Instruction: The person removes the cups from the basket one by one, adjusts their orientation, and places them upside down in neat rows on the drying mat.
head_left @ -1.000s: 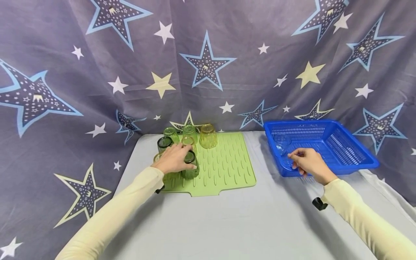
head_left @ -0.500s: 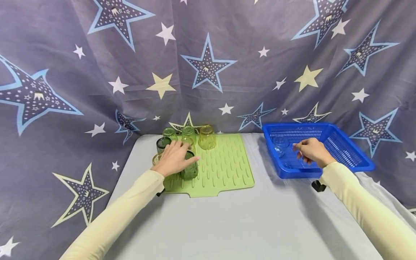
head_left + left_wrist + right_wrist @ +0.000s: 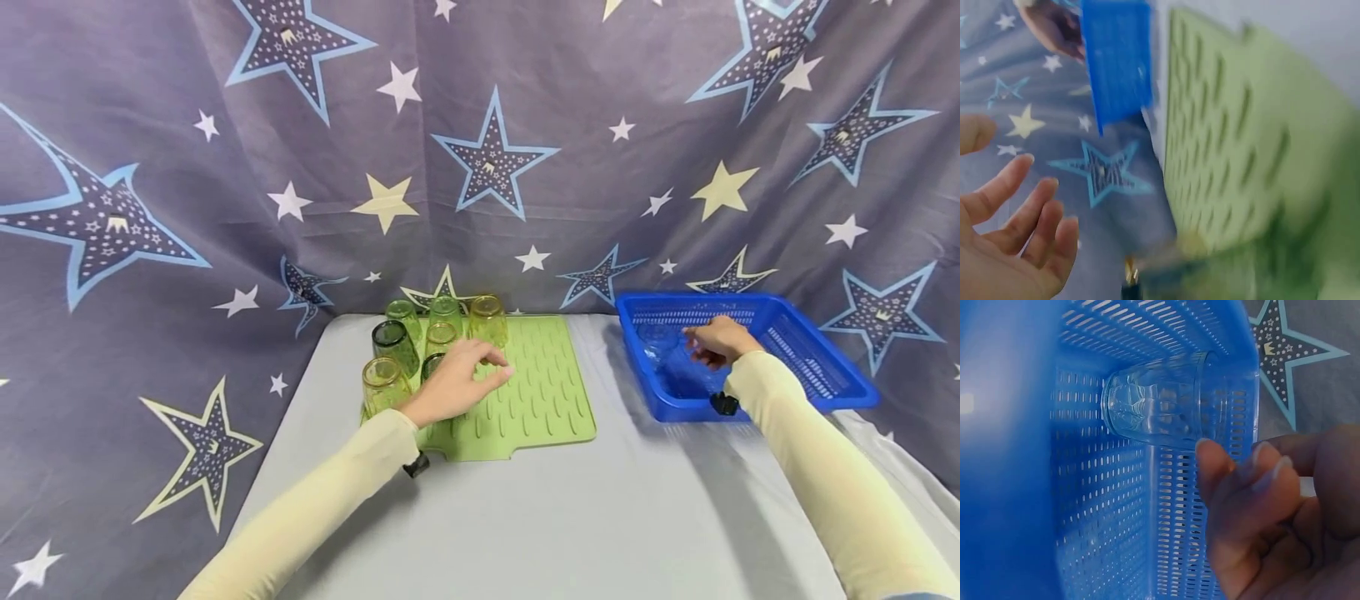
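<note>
My left hand (image 3: 459,382) hovers above the front of a ribbed green drying mat (image 3: 536,379), fingers loosely bent around nothing. It partly hides a dark green glass (image 3: 432,365). Left of and behind it stand upside-down glasses: a yellow glass (image 3: 385,383), a dark glass (image 3: 395,343), a small yellow glass (image 3: 441,335), and several more. My right hand (image 3: 718,342) is over the blue basket (image 3: 678,408), fingers loosely curled and holding nothing. Close to its fingertips, a clear glass (image 3: 1154,403) stands inside the basket; the two appear apart.
Two green glasses (image 3: 446,312) and a larger yellow glass (image 3: 487,319) line the mat's back edge. A star-patterned curtain (image 3: 491,167) hangs right behind the table (image 3: 555,517). White cloth spans the gap between mat and basket.
My left hand has come off the dark green glass and shifted right, uncovering the front yellow glass. The right hand has moved from the basket's front rim to farther over its inside.
</note>
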`<state>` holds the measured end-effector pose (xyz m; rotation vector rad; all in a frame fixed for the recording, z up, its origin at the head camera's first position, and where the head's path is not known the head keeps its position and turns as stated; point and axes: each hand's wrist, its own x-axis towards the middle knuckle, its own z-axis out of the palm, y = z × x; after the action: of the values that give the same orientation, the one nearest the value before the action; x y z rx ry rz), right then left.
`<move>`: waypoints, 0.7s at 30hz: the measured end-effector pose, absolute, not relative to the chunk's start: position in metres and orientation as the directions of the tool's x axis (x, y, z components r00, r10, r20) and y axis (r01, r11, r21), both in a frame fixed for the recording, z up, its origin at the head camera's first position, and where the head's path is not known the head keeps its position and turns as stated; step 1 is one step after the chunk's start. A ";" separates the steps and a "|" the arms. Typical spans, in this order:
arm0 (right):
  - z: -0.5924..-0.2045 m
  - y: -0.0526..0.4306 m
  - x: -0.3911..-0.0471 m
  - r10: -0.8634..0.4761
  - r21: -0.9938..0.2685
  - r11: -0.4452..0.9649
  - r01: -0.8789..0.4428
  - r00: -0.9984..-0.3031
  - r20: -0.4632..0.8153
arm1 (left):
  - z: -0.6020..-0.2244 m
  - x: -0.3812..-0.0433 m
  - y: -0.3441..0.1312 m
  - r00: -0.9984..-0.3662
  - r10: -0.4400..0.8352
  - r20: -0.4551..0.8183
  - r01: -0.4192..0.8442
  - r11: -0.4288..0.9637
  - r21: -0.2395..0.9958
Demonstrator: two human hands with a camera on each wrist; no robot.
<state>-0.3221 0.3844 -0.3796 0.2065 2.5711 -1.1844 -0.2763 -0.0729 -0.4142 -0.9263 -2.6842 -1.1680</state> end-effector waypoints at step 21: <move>-0.385 0.371 -0.337 -0.008 -0.671 0.669 0.320 -0.899 -0.437 | -0.427 -0.278 -0.049 -0.825 0.560 0.080 0.269 0.264 0.927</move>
<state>-0.3368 0.3708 -0.3851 0.2444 2.4789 -1.1074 -0.2780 -0.0489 -0.4272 -0.9089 -2.6952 -1.8790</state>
